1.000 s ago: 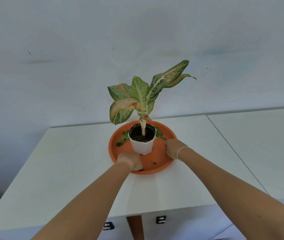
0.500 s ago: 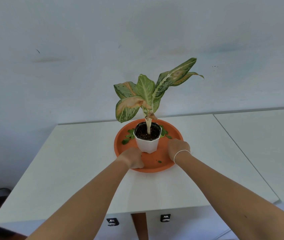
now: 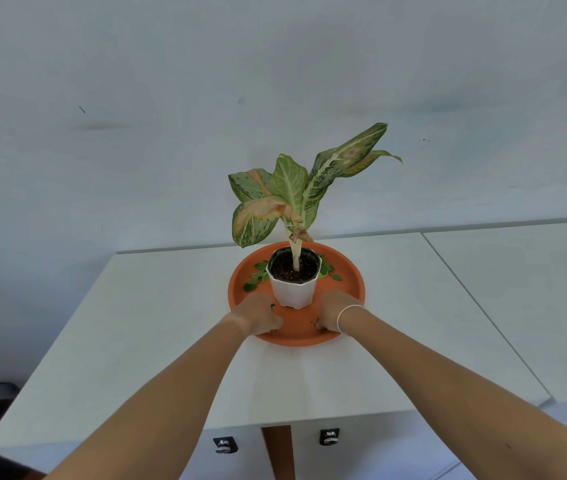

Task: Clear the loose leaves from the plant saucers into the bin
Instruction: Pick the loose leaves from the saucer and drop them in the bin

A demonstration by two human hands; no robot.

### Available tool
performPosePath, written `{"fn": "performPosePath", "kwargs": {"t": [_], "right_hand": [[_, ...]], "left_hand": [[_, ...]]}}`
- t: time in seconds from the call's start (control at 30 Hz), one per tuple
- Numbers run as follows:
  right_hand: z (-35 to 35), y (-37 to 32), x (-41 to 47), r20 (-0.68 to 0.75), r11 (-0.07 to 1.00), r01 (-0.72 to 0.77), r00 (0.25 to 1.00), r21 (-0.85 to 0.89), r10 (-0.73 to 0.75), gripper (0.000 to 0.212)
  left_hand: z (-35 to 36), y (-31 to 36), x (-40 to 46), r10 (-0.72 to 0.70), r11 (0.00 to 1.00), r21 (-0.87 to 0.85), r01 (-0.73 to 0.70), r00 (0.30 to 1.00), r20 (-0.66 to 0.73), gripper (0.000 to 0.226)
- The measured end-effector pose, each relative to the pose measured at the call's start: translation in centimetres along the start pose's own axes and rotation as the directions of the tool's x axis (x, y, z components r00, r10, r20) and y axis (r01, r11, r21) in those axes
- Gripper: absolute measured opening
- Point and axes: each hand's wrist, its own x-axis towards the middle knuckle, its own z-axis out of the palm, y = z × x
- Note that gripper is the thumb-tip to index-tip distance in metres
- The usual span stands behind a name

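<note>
Fingers of our left hand (image 3: 258,315) and right hand (image 3: 333,311) curl shut on small leaf scraps inside the orange saucer (image 3: 351,282), beside the white pot (image 3: 294,289). Remaining loose leaves (image 3: 256,280) behind look light, limp; we judge fingertip pinches best. Since a second ago, both fists sit closer to the pot.
</note>
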Motion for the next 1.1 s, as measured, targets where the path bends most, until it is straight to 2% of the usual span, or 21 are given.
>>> {"fn": "performPosePath", "kwargs": {"t": [0.3,0.47,0.57,0.7,0.73,0.8,0.93,1.0,1.1], "right_hand": [[1.4,-0.3,-0.6,-0.153,0.999,0.023,0.988,-0.039,-0.029,0.02],[1.7,-0.8,-0.5,-0.158,0.999,0.033,0.987,-0.036,-0.038,0.022],[1.7,-1.1,-0.3,-0.182,0.999,0.021,0.983,0.047,-0.013,0.03],[1.2,-0.8,-0.8,-0.111,1.0,0.009,0.994,0.029,-0.005,0.021],[1.2,-0.7,-0.8,-0.117,0.999,-0.005,0.993,0.047,0.011,0.025],[0.9,-0.3,-0.8,-0.105,0.991,-0.038,0.993,0.125,0.052,0.035],[0.2,0.5,-0.6,-0.067,0.924,-0.033,0.996,0.382,0.063,0.04],[-0.1,1.0,-0.9,-0.072,0.834,-0.032,0.994,0.552,0.086,0.043],[-0.2,2.0,-1.7,-0.046,0.636,-0.051,0.99,0.77,0.135,0.047]], "left_hand": [[-0.2,-0.3,-0.6,0.004,0.996,-0.09,-0.004,1.0,0.0,0.031],[-0.5,-0.8,-0.8,-0.019,0.982,-0.188,0.022,1.0,0.018,0.031],[-0.7,-0.9,-1.0,-0.023,0.974,-0.223,0.027,0.999,0.023,0.033],[-0.9,-1.0,-1.2,-0.012,0.967,-0.253,0.018,1.0,0.024,0.035],[-1.0,-1.0,-1.3,-0.006,0.964,-0.264,0.012,1.0,0.023,0.035],[-1.1,-1.0,-1.3,0.006,0.959,-0.283,0.0,1.0,0.02,0.035],[-1.1,-0.8,-1.4,0.017,0.954,-0.3,-0.012,1.0,0.015,0.032],[-1.0,-0.5,-1.4,0.039,0.949,-0.313,-0.032,0.999,0.017,0.032],[-0.7,0.1,-1.4,0.069,0.937,-0.346,-0.048,0.996,0.048,0.03]]}}
